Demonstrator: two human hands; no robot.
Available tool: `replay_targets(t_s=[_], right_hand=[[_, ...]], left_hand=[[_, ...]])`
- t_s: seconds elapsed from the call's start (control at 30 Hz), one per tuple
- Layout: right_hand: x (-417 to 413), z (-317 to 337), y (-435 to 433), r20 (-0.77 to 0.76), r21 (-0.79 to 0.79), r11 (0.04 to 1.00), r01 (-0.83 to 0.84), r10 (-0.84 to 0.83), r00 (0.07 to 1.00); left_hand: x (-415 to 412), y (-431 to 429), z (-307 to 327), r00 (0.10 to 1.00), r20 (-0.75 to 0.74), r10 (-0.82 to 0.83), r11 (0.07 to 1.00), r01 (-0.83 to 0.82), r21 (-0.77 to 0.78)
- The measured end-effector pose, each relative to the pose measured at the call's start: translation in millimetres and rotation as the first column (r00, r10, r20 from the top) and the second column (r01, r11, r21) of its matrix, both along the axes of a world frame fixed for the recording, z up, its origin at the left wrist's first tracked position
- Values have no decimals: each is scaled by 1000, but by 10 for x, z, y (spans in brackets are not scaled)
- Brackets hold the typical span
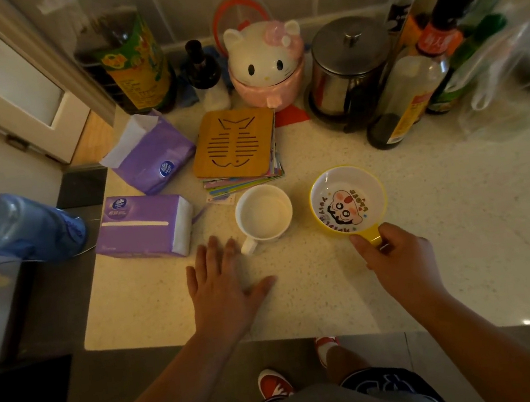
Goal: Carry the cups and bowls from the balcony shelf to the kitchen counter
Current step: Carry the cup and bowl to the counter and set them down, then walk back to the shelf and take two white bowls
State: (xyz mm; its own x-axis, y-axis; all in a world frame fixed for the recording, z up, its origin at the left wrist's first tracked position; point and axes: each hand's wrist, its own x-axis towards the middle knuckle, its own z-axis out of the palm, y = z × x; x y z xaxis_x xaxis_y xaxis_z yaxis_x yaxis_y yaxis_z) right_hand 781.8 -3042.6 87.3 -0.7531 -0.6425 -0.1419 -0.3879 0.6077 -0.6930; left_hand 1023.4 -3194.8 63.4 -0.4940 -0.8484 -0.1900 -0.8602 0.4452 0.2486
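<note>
The right hand (397, 257) grasps the bowl (348, 200) by its handle to set it beside the cup (263, 212) near the bench's (433, 245) front edge, while the left hand (224, 281) hovers released.

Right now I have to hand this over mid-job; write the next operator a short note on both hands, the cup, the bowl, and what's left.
Left hand: open, flat over the counter, just short of the white cup's handle, holding nothing.
Right hand: fingers shut on the yellow bowl's handle.
White cup: upright on the counter, near the tissue packs.
Yellow bowl: beside the cup, at or just above the counter; contact unclear.
Done: cup delivered. Left: release the bowl; any items remaining on the balcony shelf are out of view.
</note>
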Motion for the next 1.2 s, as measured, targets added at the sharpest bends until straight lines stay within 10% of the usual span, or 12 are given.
replay_targets(t_s=[0.6, 0.8, 0.93, 1.2], right_hand=[[300, 44, 349, -42, -44, 984, 171, -173, 984], [968, 45, 854, 68, -12, 981, 193, -192, 979], [1534, -155, 1302, 190, 92, 987, 132, -147, 971], [2221, -466, 2344, 359, 373, 920, 118, -261, 896]], left_hand=[[208, -26, 102, 993, -54, -102, 991, 107, 84], [769, 286, 264, 928, -307, -211, 966, 246, 81], [1250, 604, 114, 904, -244, -352, 852, 418, 317], [1857, 915, -624, 995, 80, -54, 613, -30, 790]])
